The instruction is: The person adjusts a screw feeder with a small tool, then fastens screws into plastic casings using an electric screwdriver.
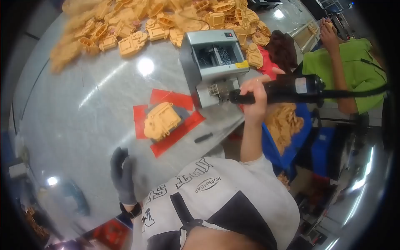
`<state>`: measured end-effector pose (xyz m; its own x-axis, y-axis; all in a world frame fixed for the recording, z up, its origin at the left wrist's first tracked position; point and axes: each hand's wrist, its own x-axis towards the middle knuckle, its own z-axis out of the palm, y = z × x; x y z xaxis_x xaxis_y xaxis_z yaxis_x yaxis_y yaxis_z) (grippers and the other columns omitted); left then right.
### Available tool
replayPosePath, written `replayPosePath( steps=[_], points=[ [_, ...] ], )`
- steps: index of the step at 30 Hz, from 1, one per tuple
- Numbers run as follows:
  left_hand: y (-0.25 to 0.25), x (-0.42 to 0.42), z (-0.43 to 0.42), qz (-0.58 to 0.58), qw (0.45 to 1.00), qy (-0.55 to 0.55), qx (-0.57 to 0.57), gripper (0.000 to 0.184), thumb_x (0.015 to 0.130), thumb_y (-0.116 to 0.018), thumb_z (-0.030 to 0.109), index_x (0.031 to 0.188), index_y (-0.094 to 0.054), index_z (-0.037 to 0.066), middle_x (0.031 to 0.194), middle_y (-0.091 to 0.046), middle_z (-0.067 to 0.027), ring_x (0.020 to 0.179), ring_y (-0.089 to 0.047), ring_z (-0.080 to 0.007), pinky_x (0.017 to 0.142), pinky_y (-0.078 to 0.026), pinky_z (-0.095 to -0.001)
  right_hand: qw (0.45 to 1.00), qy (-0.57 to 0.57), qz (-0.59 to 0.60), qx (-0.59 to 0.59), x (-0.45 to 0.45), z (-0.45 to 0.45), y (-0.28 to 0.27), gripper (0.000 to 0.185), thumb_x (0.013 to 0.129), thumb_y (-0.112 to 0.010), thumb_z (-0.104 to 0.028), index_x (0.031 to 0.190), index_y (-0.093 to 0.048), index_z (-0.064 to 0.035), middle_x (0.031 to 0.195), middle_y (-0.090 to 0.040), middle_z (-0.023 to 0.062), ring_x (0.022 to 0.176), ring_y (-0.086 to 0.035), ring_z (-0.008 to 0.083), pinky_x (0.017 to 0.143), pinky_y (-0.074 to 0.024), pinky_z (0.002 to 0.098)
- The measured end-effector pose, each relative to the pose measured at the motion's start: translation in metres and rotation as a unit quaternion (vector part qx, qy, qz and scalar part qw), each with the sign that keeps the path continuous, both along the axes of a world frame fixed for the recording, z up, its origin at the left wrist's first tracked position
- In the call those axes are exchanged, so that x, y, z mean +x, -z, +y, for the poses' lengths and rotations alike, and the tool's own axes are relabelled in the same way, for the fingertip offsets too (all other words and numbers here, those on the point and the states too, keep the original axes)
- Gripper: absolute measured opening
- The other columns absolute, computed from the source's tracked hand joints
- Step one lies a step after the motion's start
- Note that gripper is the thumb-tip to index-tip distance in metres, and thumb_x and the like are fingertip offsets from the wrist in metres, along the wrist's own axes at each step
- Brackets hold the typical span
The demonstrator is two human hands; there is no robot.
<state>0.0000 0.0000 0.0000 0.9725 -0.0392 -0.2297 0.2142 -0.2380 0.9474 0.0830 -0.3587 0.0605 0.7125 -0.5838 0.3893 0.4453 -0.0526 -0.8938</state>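
Note:
My right hand [255, 92] is wrapped around a black electric screwdriver [287, 89], bare-skinned. The screwdriver's tip end is at the front outlet of a grey screw feeder [193, 62], which has loose screws in its window; whether the bit touches a screw is too small to tell. My left hand [121, 173], in a grey glove, is held near the table's front edge with its fingers stretched out and nothing in them. Ahead of it, a yellow plastic housing [162, 121] lies on a dark pad framed by red tape [179, 132].
Many yellow plastic parts [133, 41] are heaped along the far side of the metal table [100, 108]. A small dark tool [203, 138] lies near the front edge. To the right are a blue bin [303, 125] of yellow pieces and a person in a green shirt [339, 62].

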Motion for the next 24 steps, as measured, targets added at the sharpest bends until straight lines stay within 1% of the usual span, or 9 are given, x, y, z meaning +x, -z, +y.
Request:
replayPosePath(
  steps=[2, 3, 5, 6, 9, 14, 19, 22, 24],
  points=[
    [-0.007, 0.002, -0.03, -0.014, 0.998, -0.067, -0.009, 0.047, 0.079, -0.051, -0.002, 0.124, -0.043, -0.006, 0.116, -0.054, -0.0159, 0.11, -0.05, -0.0245, 0.097, -0.036, -0.0338, 0.997, -0.025, -0.066, 0.027, 0.004, -0.006, -0.001, 0.049, 0.075, -0.057, 0.0, 0.116, -0.03, 0.0031, 0.066, -0.053, 0.0078, 0.053, -0.053, 0.014, 0.055, -0.047, 0.0281],
    [0.016, 0.029, -0.032, -0.046, 0.996, -0.073, -0.025, 0.047, 0.079, -0.051, -0.002, 0.124, -0.043, -0.006, 0.116, -0.054, -0.0159, 0.11, -0.05, -0.0245, 0.097, -0.036, -0.0338, 0.995, -0.032, -0.098, 0.012, 0.024, 0.001, 0.012, 0.049, 0.075, -0.057, 0.0, 0.116, -0.03, 0.0031, 0.066, -0.053, 0.0078, 0.053, -0.053, 0.014, 0.055, -0.047, 0.0281],
    [0.012, 0.042, -0.039, -0.124, 0.992, -0.012, 0.024, 0.044, 0.078, -0.051, -0.003, 0.121, -0.046, -0.006, 0.115, -0.055, -0.0157, 0.109, -0.051, -0.0239, 0.096, -0.037, -0.0324, 0.998, -0.006, -0.04, -0.057, 0.027, 0.009, 0.018, 0.056, 0.074, -0.055, -0.004, 0.122, -0.025, -0.0005, 0.063, -0.048, 0.0076, 0.049, -0.049, 0.0158, 0.051, -0.0447, 0.028],
    [0.012, 0.045, -0.04, -0.14, 0.989, 0.005, 0.036, 0.042, 0.077, -0.052, -0.002, 0.119, -0.047, -0.006, 0.115, -0.055, -0.0156, 0.108, -0.051, -0.0237, 0.095, -0.037, -0.032, 0.997, 0.005, -0.023, -0.079, 0.025, 0.01, 0.016, 0.054, 0.074, -0.055, -0.004, 0.12, -0.027, 0.0014, 0.063, -0.049, 0.0078, 0.049, -0.05, 0.0154, 0.053, -0.0445, 0.0272],
    [0.008, 0.05, -0.043, -0.14, 0.99, 0.019, 0.025, 0.042, 0.077, -0.053, -0.002, 0.118, -0.048, -0.006, 0.115, -0.055, -0.0156, 0.108, -0.051, -0.024, 0.094, -0.037, -0.0324, 0.995, -0.003, -0.013, -0.095, 0.027, 0.011, 0.013, 0.051, 0.074, -0.056, -0.003, 0.118, -0.03, 0.003, 0.062, -0.051, 0.0079, 0.05, -0.051, 0.0148, 0.053, -0.0443, 0.0263],
    [0.012, 0.052, -0.049, -0.132, 0.99, 0.048, 0.009, 0.041, 0.077, -0.054, -0.002, 0.117, -0.048, -0.006, 0.113, -0.055, -0.0155, 0.107, -0.052, -0.0235, 0.094, -0.037, -0.0322, 0.994, -0.039, 0.03, -0.1, 0.039, 0.005, 0.007, 0.036, 0.078, -0.053, 0.004, 0.112, -0.039, 0.0047, 0.063, -0.052, 0.0061, 0.049, -0.051, 0.0134, 0.052, -0.0434, 0.0255],
    [0.016, 0.045, -0.047, -0.125, 0.991, 0.053, 0.014, 0.041, 0.077, -0.054, -0.002, 0.118, -0.048, -0.005, 0.113, -0.056, -0.0156, 0.107, -0.052, -0.0231, 0.094, -0.038, -0.0319, 0.995, -0.032, 0.052, -0.085, 0.032, 0.007, 0.009, 0.04, 0.077, -0.055, 0.003, 0.113, -0.038, 0.0043, 0.062, -0.051, 0.0062, 0.049, -0.051, 0.0137, 0.051, -0.0434, 0.0258],
    [0.021, 0.041, -0.038, -0.127, 0.991, 0.032, 0.01, 0.042, 0.077, -0.054, -0.002, 0.119, -0.048, -0.005, 0.113, -0.056, -0.0153, 0.107, -0.052, -0.0228, 0.093, -0.038, -0.0319, 0.998, 0.004, -0.027, -0.051, 0.017, 0.003, 0.017, 0.047, 0.076, -0.052, 0.003, 0.119, -0.032, 0.0008, 0.063, -0.049, 0.0065, 0.048, -0.049, 0.0145, 0.051, -0.044, 0.0266],
    [0.017, 0.037, -0.034, -0.099, 0.995, 0.008, 0.014, 0.04, 0.079, -0.053, -0.002, 0.119, -0.048, -0.005, 0.113, -0.056, -0.015, 0.106, -0.052, -0.0227, 0.093, -0.039, -0.0322, 0.995, 0.009, -0.097, -0.027, 0.013, 0.004, 0.017, 0.045, 0.075, -0.057, 0.001, 0.113, -0.032, 0.0047, 0.063, -0.053, 0.0054, 0.05, -0.052, 0.0119, 0.053, -0.0447, 0.0242]
  ],
)
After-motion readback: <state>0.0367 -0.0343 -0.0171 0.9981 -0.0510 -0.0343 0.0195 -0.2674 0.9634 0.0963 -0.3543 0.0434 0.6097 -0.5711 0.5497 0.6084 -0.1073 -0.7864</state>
